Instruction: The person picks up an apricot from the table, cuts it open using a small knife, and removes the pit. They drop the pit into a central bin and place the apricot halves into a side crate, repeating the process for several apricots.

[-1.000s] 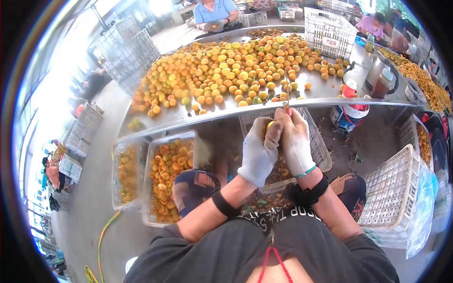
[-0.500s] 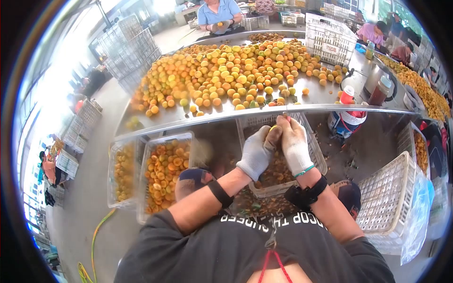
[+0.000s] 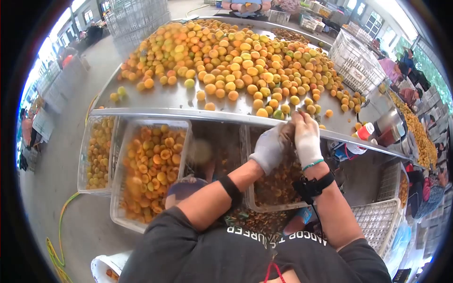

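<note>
Fingers bent and closed, my left hand (image 3: 272, 148) in a grey-white glove with brown-stained fingertips meets my right hand (image 3: 307, 137) just below the table's front edge. A yellow bit of apricot showed at the left fingers a moment ago; now the fingers cover it. My right hand, in a whiter glove, is pinched, with its fingertips up at the edge; what it grips is too small to make out. Beneath both hands is a plastic crate (image 3: 279, 206) holding brownish scraps. Whole apricots (image 3: 231, 66) lie piled on the metal table (image 3: 155, 100) in front.
To the left, a crate (image 3: 123, 162) of opened apricots stands beside another crate (image 3: 81, 177) of fruit. White crates (image 3: 356, 61) sit on the table's right, near a red-and-white bottle (image 3: 364, 131). An empty-looking crate (image 3: 377, 219) is at lower right. A co-worker's gloved hands (image 3: 247, 7) show across the table.
The view has tilted and turned, so the table and left crates appear nearer. My hands stay together but have shifted slightly right in the picture; the yellow bit is no longer visible.
</note>
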{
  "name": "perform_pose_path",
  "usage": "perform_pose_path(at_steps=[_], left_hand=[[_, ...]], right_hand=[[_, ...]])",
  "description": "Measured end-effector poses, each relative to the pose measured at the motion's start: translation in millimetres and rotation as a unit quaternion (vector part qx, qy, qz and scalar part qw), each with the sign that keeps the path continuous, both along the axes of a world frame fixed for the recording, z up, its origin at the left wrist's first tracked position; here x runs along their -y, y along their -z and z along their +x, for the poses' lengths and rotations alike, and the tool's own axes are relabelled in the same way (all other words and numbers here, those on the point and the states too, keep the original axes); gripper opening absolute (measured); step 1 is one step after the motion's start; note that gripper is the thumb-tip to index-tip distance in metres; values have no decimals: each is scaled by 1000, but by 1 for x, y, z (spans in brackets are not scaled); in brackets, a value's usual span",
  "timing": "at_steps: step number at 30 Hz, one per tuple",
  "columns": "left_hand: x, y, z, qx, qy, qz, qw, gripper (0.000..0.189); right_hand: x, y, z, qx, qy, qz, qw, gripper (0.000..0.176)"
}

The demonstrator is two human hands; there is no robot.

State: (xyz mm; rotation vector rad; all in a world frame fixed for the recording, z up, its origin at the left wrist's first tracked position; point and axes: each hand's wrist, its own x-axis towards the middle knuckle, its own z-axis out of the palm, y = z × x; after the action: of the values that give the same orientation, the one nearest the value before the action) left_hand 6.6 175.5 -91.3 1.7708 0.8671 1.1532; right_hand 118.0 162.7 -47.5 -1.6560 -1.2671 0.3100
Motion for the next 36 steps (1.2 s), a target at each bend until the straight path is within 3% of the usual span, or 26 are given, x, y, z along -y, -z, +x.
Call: perform_pose_path(at_steps=[2,3,7,9,10,11,12,14,16,18,20,21,23,24,26,27,30,32,35,36], left_hand=[[-3,-28,-20,32,-15,-97,995,63],[-9,-29,-26,15,-32,-166,985,67],[-19,-20,-32,52,-63,-195,977,70],[-29,-13,-29,206,-60,-214,953,71],[-31,-12,-27,209,-63,-213,952,71],[-34,-12,-25,283,-48,-204,936,70],[-36,-9,-26,354,-34,-196,914,68],[-39,-1,-30,313,-49,-185,930,65],[-38,-2,-33,264,-88,-93,956,65],[-39,-6,-36,271,-65,-101,955,63],[-28,-22,-39,517,99,-234,817,45],[-19,-31,-42,520,98,-238,815,45],[0,-63,-58,463,-6,-500,732,45],[-3,-50,-53,466,-6,-506,725,45],[-11,-36,-41,651,171,-472,570,43],[-10,-26,-38,664,205,-442,567,36],[-10,-13,-32,670,234,-399,580,34],[-10,-10,-30,655,224,-412,592,31],[0,-17,-36,650,235,-466,552,32],[3,-19,-42,616,221,-489,576,33]], right_hand=[[-17,-19,-18,116,-56,-2,992,38],[-19,-31,-35,24,-23,-53,998,38],[-46,-22,-48,76,-30,-80,994,39],[-55,-21,-54,105,-29,-74,991,40],[-57,-26,-62,127,-25,-66,989,41],[-60,-33,-69,128,-32,-64,989,41],[-61,-40,-74,77,-44,-81,993,40],[-55,-58,-86,-25,-63,-122,990,39],[-56,-65,-93,18,-36,-152,988,36],[-59,-51,-87,54,-41,-108,992,35],[-59,-37,-84,98,-46,-66,992,33],[-54,-28,-84,135,-48,-64,988,33],[-43,-22,-88,207,-30,-45,977,30],[-38,-24,-91,212,-30,-52,975,30],[-31,-27,-89,228,-56,-14,972,26],[-31,-19,-82,318,-100,97,938,18],[-22,-28,-86,276,-110,93,950,12],[-17,-27,-83,294,-116,104,943,10],[-14,-30,-85,279,-179,110,937,11],[-13,-33,-84,280,-180,107,937,11]])
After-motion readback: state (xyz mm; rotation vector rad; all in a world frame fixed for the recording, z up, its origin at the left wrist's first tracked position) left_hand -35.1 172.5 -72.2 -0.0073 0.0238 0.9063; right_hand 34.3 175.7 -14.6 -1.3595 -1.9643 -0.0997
